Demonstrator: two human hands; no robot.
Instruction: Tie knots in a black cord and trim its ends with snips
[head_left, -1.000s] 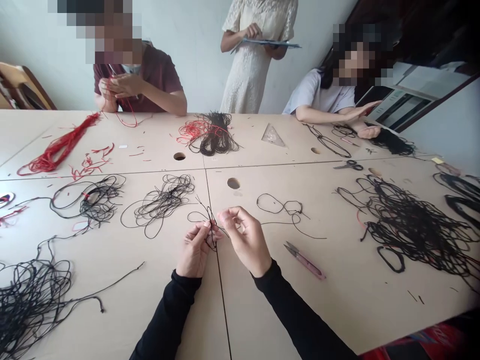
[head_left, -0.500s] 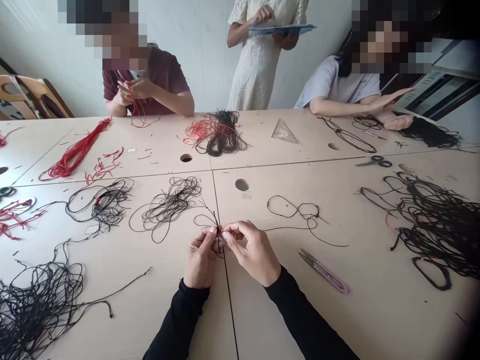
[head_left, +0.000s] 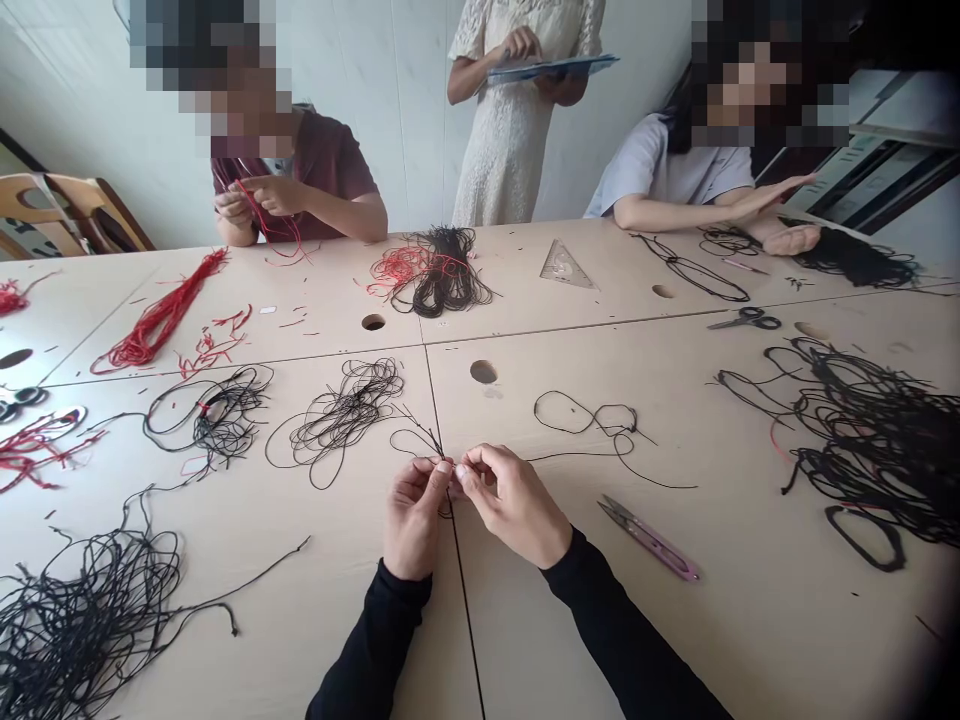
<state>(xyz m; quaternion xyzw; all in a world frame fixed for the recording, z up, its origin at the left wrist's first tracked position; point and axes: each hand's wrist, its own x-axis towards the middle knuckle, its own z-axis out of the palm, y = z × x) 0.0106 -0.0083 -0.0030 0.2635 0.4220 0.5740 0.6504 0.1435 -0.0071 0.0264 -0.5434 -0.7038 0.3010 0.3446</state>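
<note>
Near the middle of the table, my left hand (head_left: 418,515) pinches a thin black cord (head_left: 429,437) between thumb and forefinger, with its ends and a small loop sticking out beyond the fingertips. Right beside it, my right hand (head_left: 514,500) is closed in a pinch on the same cord, the fingertips of both hands almost touching. The spot where they meet hides how the cord runs. To the right lies a looped black cord (head_left: 626,425), one strand of which leads toward my right hand. Thread snips (head_left: 649,537) with pinkish handles lie right of my right hand.
Black cord bundles lie left (head_left: 90,620), near left (head_left: 345,405) and right (head_left: 885,440). Across the table are a red cord bundle (head_left: 161,315), a black bundle (head_left: 448,275), a set square (head_left: 568,265) and scissors (head_left: 746,318). Two people sit opposite; one stands holding a blue folder (head_left: 555,69).
Both my hands have shifted slightly right, with fingertips closer together on the cord. The person opposite on the left has lowered their hands a little with the red cord.
</note>
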